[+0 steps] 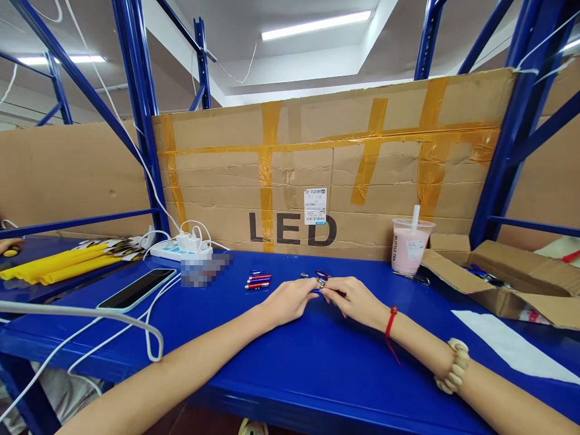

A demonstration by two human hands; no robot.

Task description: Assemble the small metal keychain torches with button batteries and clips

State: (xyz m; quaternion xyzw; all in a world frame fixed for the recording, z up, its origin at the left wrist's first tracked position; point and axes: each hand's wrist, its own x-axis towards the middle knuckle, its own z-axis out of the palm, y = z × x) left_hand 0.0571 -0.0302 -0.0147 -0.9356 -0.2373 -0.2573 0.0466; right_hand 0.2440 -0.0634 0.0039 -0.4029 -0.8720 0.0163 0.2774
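My left hand (290, 303) and my right hand (356, 299) meet over the middle of the blue table. The fingers of both are pinched on a small silvery metal piece (321, 282), too small and too covered by fingertips to name. A bit of blue shows just under the fingertips. Right behind them lies a small dark red and blue tube (323, 274), with some tiny metal bits (304, 275) beside it. Left of my left hand several short shiny red and blue tubes (257, 286) lie in a loose row.
A phone (138, 289), white cables and a power strip (181, 249) occupy the left side, with yellow sleeves (63, 263) beyond. At right stand a pink drink cup (410, 248) and an open cardboard box (498, 296), near white paper (512, 347). Cardboard (217, 199) walls the back. Another person's hand (9, 244) shows far left.
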